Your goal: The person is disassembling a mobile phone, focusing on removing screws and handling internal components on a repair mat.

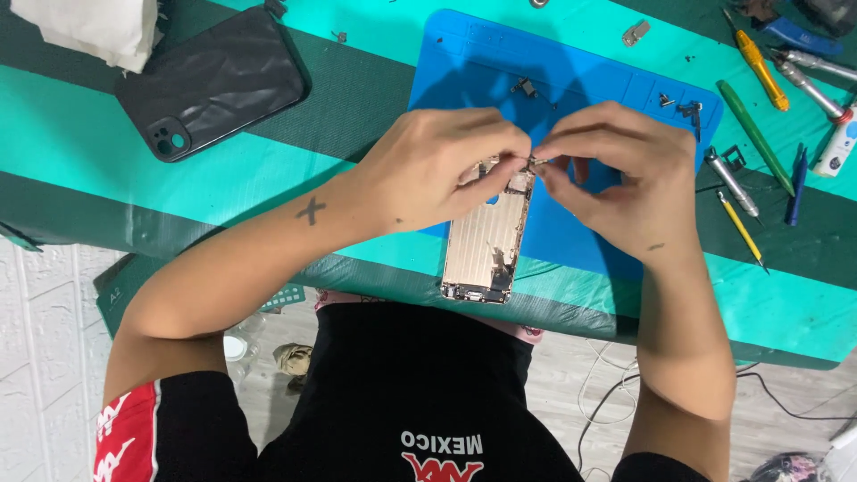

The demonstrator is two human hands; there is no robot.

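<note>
**Both hands pinch at the top of an opened phone shell**

The person's left hand and right hand meet over the far end of a gold-coloured opened phone shell, which lies on the near part of a blue work mat and overhangs the near edge of the desk. The left hand curls over the shell's upper left corner, fingers bent and pressed to it, steadying it. The right hand's thumb and forefinger are pinched together just beside the shell's top edge, grasping a small metal part; what sort of part it is, the picture is too small to tell.

Judging by this, the step in hand is fine work on a small piece at the top of the shell, either lifting it out or seating it. The next move would call for a steady shell, a light grip, and care that the tiny piece does not slip from the fingertips.

Around them: a black phone back cover lies far left on the green desk, with white cloth beyond it. Loose screws and brackets sit on the mat's far part. To the right lie a yellow-handled screwdriver, a green pry stick, a silver screwdriver and a thin yellow tool, all well apart from the hands.
</note>
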